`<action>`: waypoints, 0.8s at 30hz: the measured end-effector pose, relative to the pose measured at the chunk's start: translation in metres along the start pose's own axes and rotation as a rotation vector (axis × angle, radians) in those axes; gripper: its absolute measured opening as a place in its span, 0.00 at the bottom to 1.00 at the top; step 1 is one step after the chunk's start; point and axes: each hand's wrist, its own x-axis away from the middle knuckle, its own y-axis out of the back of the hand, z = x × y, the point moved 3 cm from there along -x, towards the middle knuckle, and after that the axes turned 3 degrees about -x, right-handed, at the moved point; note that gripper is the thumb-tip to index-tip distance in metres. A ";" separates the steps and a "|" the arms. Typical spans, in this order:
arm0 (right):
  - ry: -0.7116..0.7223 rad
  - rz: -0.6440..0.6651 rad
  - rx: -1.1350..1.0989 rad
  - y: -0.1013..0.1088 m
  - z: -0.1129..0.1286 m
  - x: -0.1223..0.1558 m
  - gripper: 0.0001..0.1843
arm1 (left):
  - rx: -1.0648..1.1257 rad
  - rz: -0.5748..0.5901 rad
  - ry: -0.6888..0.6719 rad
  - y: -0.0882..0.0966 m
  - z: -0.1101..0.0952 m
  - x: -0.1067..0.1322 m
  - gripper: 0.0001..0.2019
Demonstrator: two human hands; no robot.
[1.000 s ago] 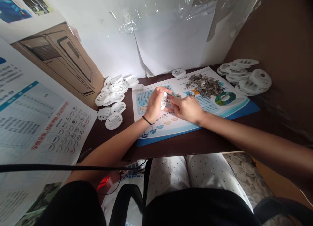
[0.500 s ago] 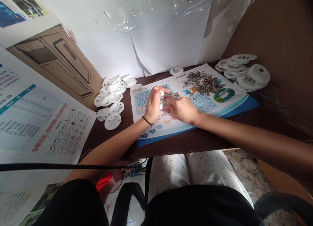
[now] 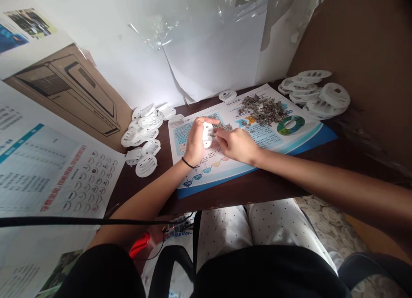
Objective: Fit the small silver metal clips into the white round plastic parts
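Observation:
My left hand (image 3: 195, 140) is wrapped round a white round plastic piece with slots (image 3: 207, 135), tilted so that its slotted face points to the right. Against that face, my right hand (image 3: 237, 144) pinches something small, perhaps a metal part; its shape is hidden by the fingers. Just behind both hands lies a small scatter of metal parts (image 3: 225, 126) on a printed sheet (image 3: 219, 164). A bigger heap of small metal parts (image 3: 265, 110) rests farther right on the same sheet.
Several white slotted pieces (image 3: 146, 165) lie in a group at the left, and more are stacked (image 3: 322, 101) at the right. One white piece (image 3: 227, 95) sits at the back by the white wall. A cardboard panel (image 3: 74, 96) stands on the left; a black cable (image 3: 80, 221) crosses the lower left.
The white piece has turned so more of its slotted face shows. My right fingers have drawn back slightly from it. The whole view has shifted a little.

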 end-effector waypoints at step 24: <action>-0.132 0.010 -0.407 0.004 -0.007 -0.010 0.12 | 0.024 -0.010 0.028 -0.003 -0.002 0.000 0.17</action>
